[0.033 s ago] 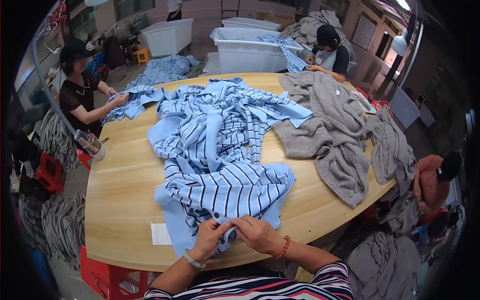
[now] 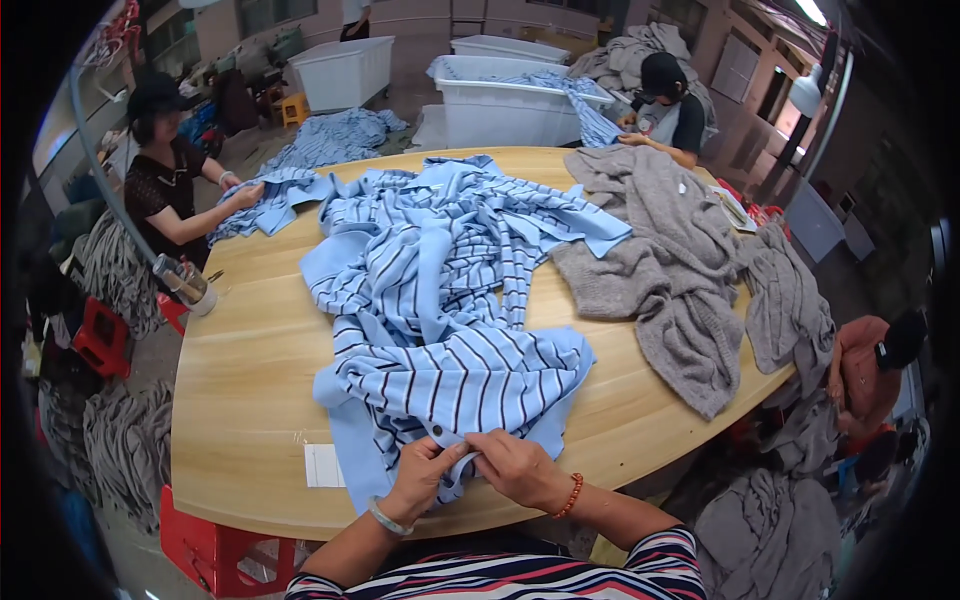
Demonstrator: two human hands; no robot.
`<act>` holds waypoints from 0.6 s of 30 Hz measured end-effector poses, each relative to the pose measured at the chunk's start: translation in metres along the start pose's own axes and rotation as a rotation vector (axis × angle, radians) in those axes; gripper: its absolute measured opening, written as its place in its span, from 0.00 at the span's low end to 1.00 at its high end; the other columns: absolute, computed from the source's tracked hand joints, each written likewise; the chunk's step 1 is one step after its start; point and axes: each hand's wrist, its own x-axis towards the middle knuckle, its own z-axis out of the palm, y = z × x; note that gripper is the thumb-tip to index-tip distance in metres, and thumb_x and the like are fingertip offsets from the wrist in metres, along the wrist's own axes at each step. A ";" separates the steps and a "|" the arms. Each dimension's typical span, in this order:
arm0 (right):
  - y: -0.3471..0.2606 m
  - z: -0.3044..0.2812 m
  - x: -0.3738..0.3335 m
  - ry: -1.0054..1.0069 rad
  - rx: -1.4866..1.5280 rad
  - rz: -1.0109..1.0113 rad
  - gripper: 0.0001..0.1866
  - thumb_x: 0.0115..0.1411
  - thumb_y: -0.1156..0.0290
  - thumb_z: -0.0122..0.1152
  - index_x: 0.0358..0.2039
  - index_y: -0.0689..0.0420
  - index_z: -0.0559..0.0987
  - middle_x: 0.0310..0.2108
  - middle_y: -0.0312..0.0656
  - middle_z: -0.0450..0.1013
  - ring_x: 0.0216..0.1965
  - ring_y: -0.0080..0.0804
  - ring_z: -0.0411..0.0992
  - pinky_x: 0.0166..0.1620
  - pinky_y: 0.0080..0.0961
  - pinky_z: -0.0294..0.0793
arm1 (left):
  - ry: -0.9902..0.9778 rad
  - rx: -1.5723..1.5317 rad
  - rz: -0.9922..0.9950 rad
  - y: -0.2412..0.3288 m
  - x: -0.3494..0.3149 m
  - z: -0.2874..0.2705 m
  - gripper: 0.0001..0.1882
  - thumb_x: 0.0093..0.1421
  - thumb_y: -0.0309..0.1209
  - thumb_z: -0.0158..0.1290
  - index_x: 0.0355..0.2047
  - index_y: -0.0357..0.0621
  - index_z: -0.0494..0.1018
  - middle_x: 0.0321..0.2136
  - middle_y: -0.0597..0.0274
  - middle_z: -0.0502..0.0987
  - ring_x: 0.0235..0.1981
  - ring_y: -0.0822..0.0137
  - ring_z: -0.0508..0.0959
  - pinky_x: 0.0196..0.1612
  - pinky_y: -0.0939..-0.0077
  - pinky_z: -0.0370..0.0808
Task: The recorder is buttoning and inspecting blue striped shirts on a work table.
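Close to the table's near edge lies a light blue knit garment (image 2: pixel 480 385) with dark and white stripes. Its plain blue border carries a dark button (image 2: pixel 437 431). My left hand (image 2: pixel 418 475) pinches that border between thumb and fingers, just below the button. Right beside it, my right hand (image 2: pixel 520 470) has its fingers closed on the same edge, and the fingertips of both hands nearly meet. Anything small between the fingertips is hidden. More blue striped garments (image 2: pixel 420 235) are heaped beyond, touching the near one.
Grey knit garments (image 2: pixel 660 250) cover the right of the wooden table (image 2: pixel 245 400). A white paper card (image 2: pixel 322 466) lies left of my hands. A clear bottle (image 2: pixel 185 285) stands at the left edge. Co-workers sit around; white bins (image 2: pixel 520 112) stand behind. A red stool (image 2: pixel 215 545) is lower left.
The whole view has shifted very slightly. My hands keep the same hold on the garment's edge.
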 end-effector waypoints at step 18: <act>0.020 0.009 0.001 -0.125 0.177 0.087 0.12 0.49 0.80 0.60 0.37 0.61 0.75 0.28 0.46 0.70 0.26 0.42 0.72 0.29 0.31 0.73 | 0.032 0.782 0.171 0.006 -0.006 0.000 0.17 0.55 0.37 0.57 0.24 0.33 0.71 0.16 0.56 0.73 0.19 0.71 0.71 0.24 0.74 0.67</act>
